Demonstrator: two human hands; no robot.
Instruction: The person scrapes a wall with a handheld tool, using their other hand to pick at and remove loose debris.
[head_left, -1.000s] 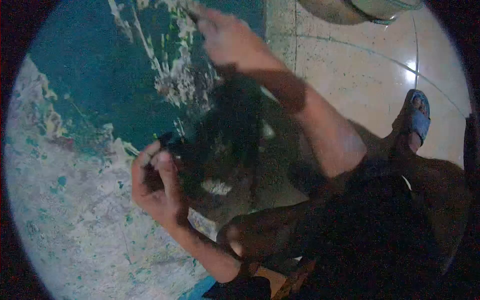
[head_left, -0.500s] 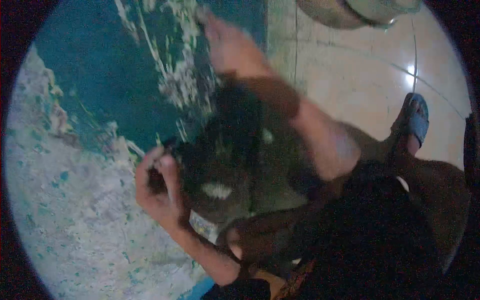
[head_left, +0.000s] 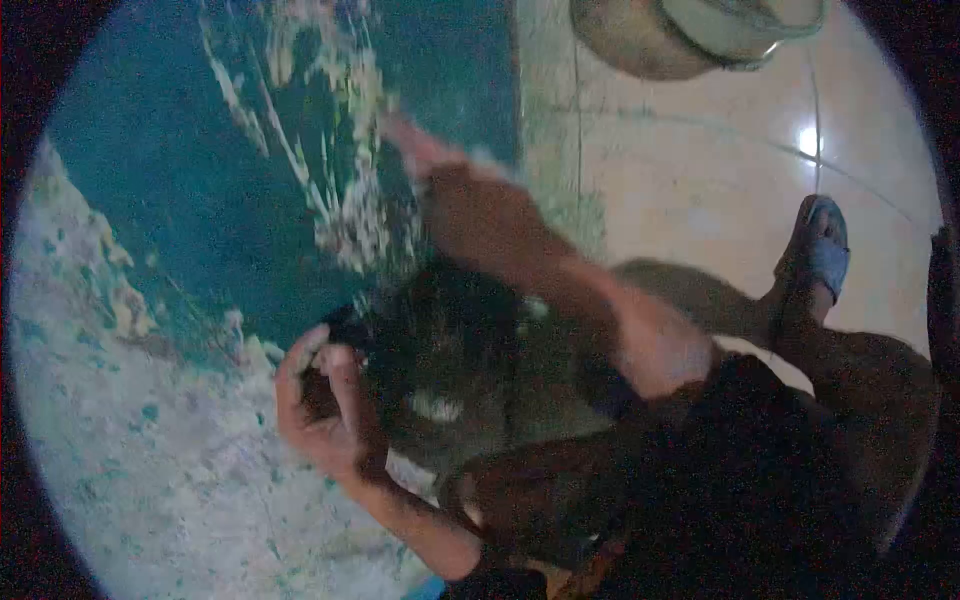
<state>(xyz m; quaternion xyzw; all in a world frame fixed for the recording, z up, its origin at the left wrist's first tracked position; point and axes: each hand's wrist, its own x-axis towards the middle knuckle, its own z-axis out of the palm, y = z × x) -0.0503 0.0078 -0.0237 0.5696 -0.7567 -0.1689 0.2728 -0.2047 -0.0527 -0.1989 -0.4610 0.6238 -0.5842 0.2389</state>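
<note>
My left hand (head_left: 330,405) is curled, thumb and fingers pressed together, near the lower edge of a blue-green surface (head_left: 200,200); what it pinches, if anything, is too dark to make out. Farther up, my right hand (head_left: 430,150) reaches over the same surface, blurred, its fingers too smeared to read. A ragged trail of pale, whitish-yellow bits (head_left: 355,215) runs down the blue-green surface beside my right hand. Between my hands and my body lies deep shadow that hides detail.
Whitish ground with green specks (head_left: 180,450) spreads at the left. Glossy beige tiles (head_left: 680,170) lie at the right, with a round metal pot (head_left: 640,40) at the top. A foot in a blue slipper (head_left: 828,260) stands on the tiles.
My right hand has moved down and slightly left, and its forearm is now lower. My left hand stays curled, a little lower in view. The whole view has shifted slightly.
</note>
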